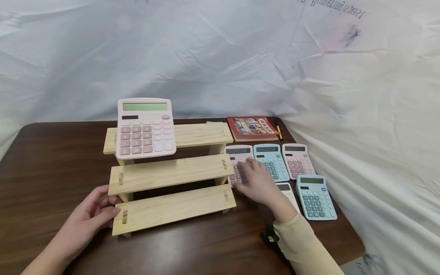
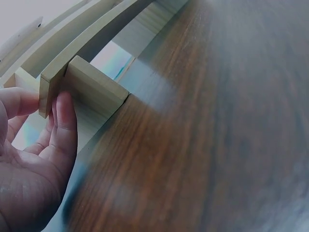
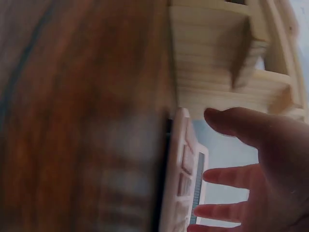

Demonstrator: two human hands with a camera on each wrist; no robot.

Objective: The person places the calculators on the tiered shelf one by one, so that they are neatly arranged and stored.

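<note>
A three-step wooden display stand [image 1: 175, 209] is on the table, a pink calculator [image 1: 159, 149] leaning upright at the left of its top step. My left hand [image 1: 84, 218] pinches the left end of the lowest step; in the left wrist view the thumb and fingers [image 2: 63, 123] lie on either side of the board end. To the right of the stand, my right hand [image 1: 261, 185] hovers over another pink calculator [image 1: 238, 151], partly covering it. In the right wrist view its thumb and fingers [image 3: 227, 176] are spread, close to the pink calculator's edge [image 3: 181, 159]; contact is unclear.
Beyond the right hand lie a blue calculator [image 1: 267, 149], a pink one [image 1: 297, 160], a white one [image 1: 288, 191] partly hidden by the wrist, and a blue one [image 1: 315, 196]. A red book [image 1: 252, 128] and a yellow pen [image 1: 279, 132] lie behind. White sheeting [image 1: 206, 57] surrounds the table.
</note>
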